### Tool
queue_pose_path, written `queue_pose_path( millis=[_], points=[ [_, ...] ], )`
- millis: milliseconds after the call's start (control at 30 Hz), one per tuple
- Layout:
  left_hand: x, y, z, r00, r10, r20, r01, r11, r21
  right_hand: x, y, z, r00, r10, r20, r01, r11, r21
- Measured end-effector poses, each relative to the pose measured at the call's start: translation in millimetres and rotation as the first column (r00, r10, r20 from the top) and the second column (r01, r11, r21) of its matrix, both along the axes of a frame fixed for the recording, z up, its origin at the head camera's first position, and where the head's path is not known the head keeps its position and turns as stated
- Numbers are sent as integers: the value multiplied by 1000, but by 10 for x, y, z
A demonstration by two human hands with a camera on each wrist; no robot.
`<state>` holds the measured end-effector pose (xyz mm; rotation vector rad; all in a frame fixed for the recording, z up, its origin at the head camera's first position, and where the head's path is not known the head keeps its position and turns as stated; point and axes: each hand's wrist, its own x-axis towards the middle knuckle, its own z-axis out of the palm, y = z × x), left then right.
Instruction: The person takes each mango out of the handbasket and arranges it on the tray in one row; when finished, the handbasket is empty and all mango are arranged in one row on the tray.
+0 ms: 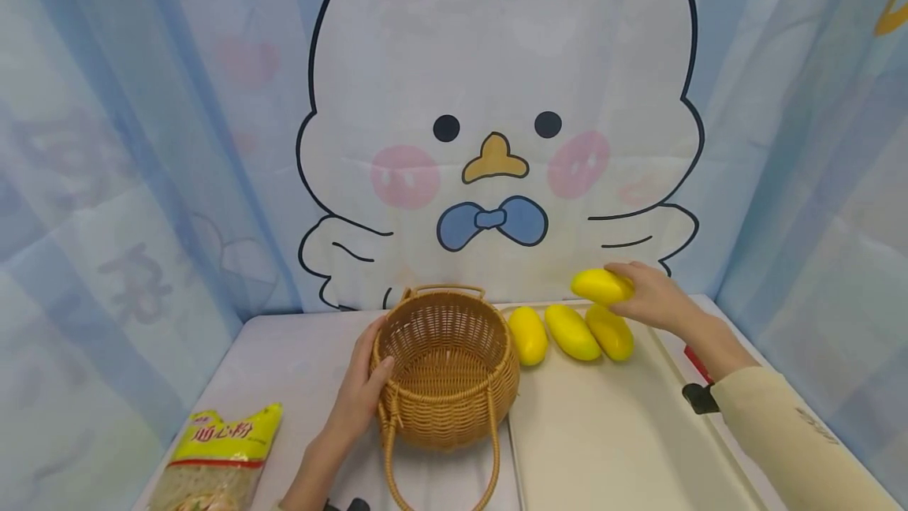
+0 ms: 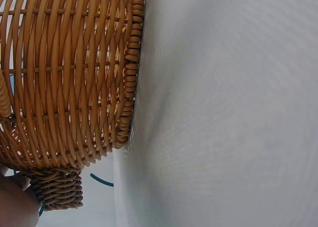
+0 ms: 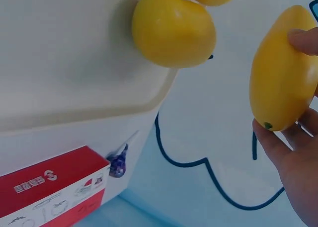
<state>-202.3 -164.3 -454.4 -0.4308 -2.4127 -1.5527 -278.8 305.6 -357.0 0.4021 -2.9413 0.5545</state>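
A yellow mango (image 1: 601,287) is held up in my right hand (image 1: 656,296), above the back of a cream tray (image 1: 624,432). Thumb and fingers wrap around it in the right wrist view, where the mango (image 3: 283,73) shows a small green stem spot. Beneath it on the tray lie three more mangoes (image 1: 571,332). My left hand (image 1: 362,385) grips the left rim of a round wicker basket (image 1: 454,416), thumb over the edge. The basket's inside shows only bare weave, and its handle hangs down in front. In the left wrist view the woven side (image 2: 69,78) fills the left.
A yellow-topped pasta bag (image 1: 220,456) lies at the table's front left. Right of the tray sits a red and white box (image 3: 54,187), with a small purple object (image 3: 118,163) close by. A printed curtain (image 1: 496,61) encloses the back and sides.
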Motion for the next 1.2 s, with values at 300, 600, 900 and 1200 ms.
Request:
queue_pose_path(
  millis=[300,600,900,1200],
  points=[
    [7,1,1,1000,2,5,-2,1000,-2,17,288,-214,993,-109,37,110,994,-12],
    [8,1,6,1000,-2,6,2,1000,5,62,462,-408,979,-194,54,195,981,-5],
    [7,2,-6,1000,-4,6,4,1000,14,87,557,-715,950,-296,102,299,954,-9],
    [18,10,7,1000,-1,14,1,1000,17,112,488,-836,943,-299,145,307,951,-37]
  ],
)
